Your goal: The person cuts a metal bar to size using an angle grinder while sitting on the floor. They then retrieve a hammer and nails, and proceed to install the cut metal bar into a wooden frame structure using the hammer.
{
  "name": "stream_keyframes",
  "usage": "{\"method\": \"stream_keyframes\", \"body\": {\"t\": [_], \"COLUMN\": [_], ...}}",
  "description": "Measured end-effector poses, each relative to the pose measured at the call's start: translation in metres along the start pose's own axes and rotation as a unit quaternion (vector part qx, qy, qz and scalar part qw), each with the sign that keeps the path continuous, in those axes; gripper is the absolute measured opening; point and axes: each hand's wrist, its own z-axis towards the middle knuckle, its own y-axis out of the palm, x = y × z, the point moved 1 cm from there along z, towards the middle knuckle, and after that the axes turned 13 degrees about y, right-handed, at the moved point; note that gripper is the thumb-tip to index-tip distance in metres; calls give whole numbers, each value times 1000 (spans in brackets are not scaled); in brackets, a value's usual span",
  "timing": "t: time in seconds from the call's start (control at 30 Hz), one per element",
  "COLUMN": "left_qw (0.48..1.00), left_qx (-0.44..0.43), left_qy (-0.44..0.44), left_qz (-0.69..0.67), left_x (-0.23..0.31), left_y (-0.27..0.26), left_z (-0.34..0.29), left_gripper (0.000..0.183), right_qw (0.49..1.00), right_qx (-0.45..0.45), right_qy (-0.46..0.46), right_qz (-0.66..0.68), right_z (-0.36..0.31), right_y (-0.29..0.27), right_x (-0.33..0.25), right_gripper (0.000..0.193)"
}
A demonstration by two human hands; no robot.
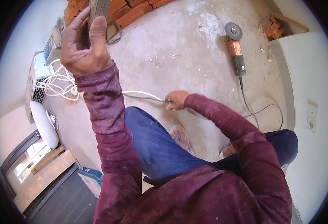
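At the far left, a rounded, glossy white appliance (43, 125) stood on its narrow edge near the wall, perhaps set there to keep the floor free. Below it, a pale brown wooden plank (46, 179) lay at a slant, with a teal-blue box (91, 178) to its right. Higher up, loose loops of smooth white cable (72, 89) lay heaped on the grey, dusty concrete floor (197, 48), apparently gathered as slack.

The person's left hand (87, 46) reached to the top, thumb and fingers parted around a long, narrow, grey-brown bar (99, 8), likely to steady it from both sides. The upper edge cut the bar off, so its kind could not be told. Behind it rose a stack of orange-red clay bricks (132, 15).

In the centre, between the bent knees of dark blue trousers (152, 142), the right hand (178, 100) was closed narrowly on a thin, dark grey cord (159, 99); a white length ran in from the left beside it, and what the fingertips covered could not be seen.

To the right, a red-and-black angle grinder (236, 52) with a grey disc lay apart from both hands, disc pointing away from the person, seemingly a safer resting position.
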Motion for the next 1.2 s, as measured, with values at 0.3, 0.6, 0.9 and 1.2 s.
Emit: {"method": "stream_keyframes", "body": {"t": [0.3,0.6,0.9,1.2], "left_qw": [1000,996,998,979], "left_qx": [19,-4,-56,-135], "left_qy": [-18,-30,-36,35], "left_qz": [-3,-79,10,147], "left_x": [-2,-15,-19,-37], "left_y": [4,35,38,9], "left_z": [11,-1,-8,4], "left_gripper": [39,31,30,36], "right_qw": [956,982,887,566], "right_qx": [162,-105,240,546], "right_qy": [-222,-46,310,554], "right_qz": [101,148,244,273], "right_z": [-32,-239,-477,-417], "right_y": [-15,-216,-34,100], "right_x": [-34,15,261,340], "right_gripper": [19,30,18,66]}}
